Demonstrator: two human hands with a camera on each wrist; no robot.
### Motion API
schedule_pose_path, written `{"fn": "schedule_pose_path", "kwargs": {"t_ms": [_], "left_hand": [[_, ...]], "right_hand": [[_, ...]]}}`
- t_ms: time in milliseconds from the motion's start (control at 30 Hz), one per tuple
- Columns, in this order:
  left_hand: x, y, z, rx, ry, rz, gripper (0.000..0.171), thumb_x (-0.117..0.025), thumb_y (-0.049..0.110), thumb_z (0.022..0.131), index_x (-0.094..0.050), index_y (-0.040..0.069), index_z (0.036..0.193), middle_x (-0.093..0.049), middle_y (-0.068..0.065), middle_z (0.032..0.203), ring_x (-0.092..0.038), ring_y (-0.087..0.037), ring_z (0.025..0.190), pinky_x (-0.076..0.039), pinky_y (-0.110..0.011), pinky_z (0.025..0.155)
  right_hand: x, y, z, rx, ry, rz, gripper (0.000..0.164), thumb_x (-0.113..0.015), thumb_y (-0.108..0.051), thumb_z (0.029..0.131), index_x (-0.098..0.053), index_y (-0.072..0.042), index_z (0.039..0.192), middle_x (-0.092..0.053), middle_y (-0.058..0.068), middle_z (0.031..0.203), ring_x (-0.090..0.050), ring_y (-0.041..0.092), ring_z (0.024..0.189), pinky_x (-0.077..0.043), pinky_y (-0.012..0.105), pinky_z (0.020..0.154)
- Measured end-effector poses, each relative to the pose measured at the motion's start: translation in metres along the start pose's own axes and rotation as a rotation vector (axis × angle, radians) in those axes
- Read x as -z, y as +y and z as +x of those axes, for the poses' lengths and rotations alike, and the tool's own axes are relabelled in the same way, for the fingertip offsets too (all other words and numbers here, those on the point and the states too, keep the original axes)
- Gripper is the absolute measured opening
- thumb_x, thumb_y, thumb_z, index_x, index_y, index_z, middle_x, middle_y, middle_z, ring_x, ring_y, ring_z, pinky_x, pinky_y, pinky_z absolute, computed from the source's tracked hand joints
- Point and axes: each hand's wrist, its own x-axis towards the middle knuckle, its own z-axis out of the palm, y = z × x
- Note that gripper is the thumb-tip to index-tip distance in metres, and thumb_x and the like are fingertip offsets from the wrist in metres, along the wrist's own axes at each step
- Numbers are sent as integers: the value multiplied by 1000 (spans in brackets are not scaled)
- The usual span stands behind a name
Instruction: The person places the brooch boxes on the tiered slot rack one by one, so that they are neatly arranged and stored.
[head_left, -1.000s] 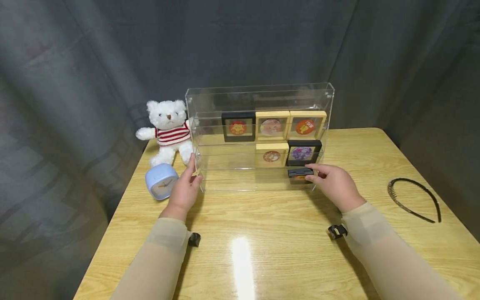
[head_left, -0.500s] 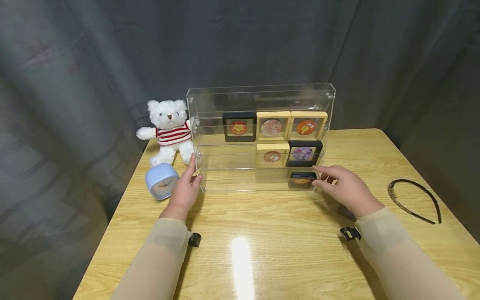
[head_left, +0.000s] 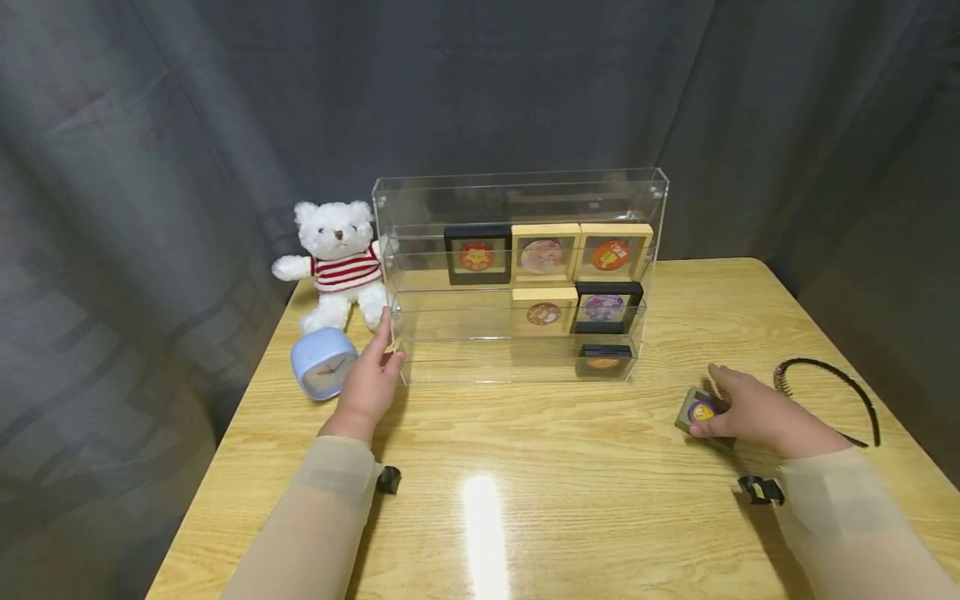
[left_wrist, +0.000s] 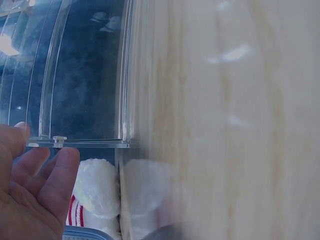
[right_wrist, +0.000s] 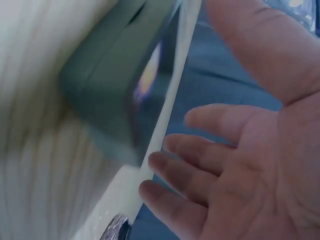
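A clear acrylic display rack stands mid-table with several framed badges on its tiers. My left hand holds its left side; in the left wrist view the thumb lies inside the side panel and the fingers outside. On the lowest tier at right sits a black-framed badge. To the right of the rack, my right hand hovers over an olive-green framed badge with a purple and yellow round picture. In the right wrist view its fingers are spread, apart from the frame.
A white teddy bear in a striped sweater sits left of the rack. Before it stands a blue alarm clock, close to my left hand. A dark headband lies by the table's right edge. Grey curtains hang behind.
My right hand let go of the black-framed badge on the lowest tier and moved right to the olive-green frame. My left hand stayed at the rack's left side.
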Motion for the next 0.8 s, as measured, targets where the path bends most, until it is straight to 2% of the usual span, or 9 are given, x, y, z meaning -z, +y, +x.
{"fn": "schedule_pose_path", "kwargs": {"t_ms": [100, 200, 300, 400, 433, 533, 633, 800], "left_hand": [[0, 0, 1, -5, 0, -7, 77, -49, 20, 106, 1, 52, 154, -28, -14, 159, -47, -39, 130, -39, -53, 106], [0, 0, 1, -6, 5, -10, 77, -50, 20, 106, 1, 53, 153, -29, -14, 158, -48, -39, 129, -39, -53, 106], [0, 0, 1, -7, 6, -6, 77, -50, 20, 106, 1, 53, 153, -30, -14, 158, -48, -39, 128, -39, -53, 106], [0, -1, 1, -7, 9, -4, 77, -50, 20, 106, 0, 52, 154, -31, -15, 158, -49, -38, 128, -39, -53, 106], [1, -1, 1, -8, 9, -5, 77, -50, 20, 106, 0, 51, 154, -31, -15, 158, -49, -38, 127, -39, -53, 106], [1, -1, 1, -15, 5, -3, 77, -50, 19, 106, 0, 51, 154, -31, -15, 157, -49, -39, 127, -39, -53, 106], [1, 0, 1, -17, -1, -4, 77, -50, 20, 106, 1, 52, 154, -30, -15, 158, -50, -39, 127, -40, -53, 105], [1, 1, 1, -14, -11, 2, 76, -49, 21, 106, 2, 51, 154, -30, -15, 158, -49, -39, 128, -41, -53, 104]], "right_hand": [[-1, 11, -3, -40, -23, -17, 122, -86, -49, 72, -21, 29, 139, -27, 51, 137, -30, 65, 123, -32, 72, 97], [-1, 16, -5, -57, -21, -40, 114, -85, -50, 73, -31, 30, 133, -35, 50, 133, -41, 63, 116, -39, 69, 92], [-2, 19, -5, -49, 3, -52, 105, -86, -49, 72, -41, 26, 130, -52, 42, 120, -56, 49, 99, -47, 60, 83], [-7, 18, -3, -32, 36, -28, 99, -88, -48, 70, -45, 18, 131, -61, 26, 108, -57, 32, 87, -48, 49, 76], [-9, 18, -3, -28, 51, -20, 98, -88, -48, 69, -46, 15, 131, -62, 21, 106, -57, 29, 85, -48, 47, 75], [-14, 17, -2, -20, 102, -13, 99, -88, -51, 68, -44, 7, 135, -62, 18, 105, -56, 27, 85, -47, 44, 73], [-17, 16, -2, -19, 139, 2, 100, -88, -52, 68, -42, 3, 137, -61, 18, 104, -57, 27, 84, -47, 41, 70], [-19, 13, -3, -37, 161, 92, 94, -87, -43, 74, -38, -1, 141, -57, 21, 111, -58, 28, 87, -47, 35, 66]]}}
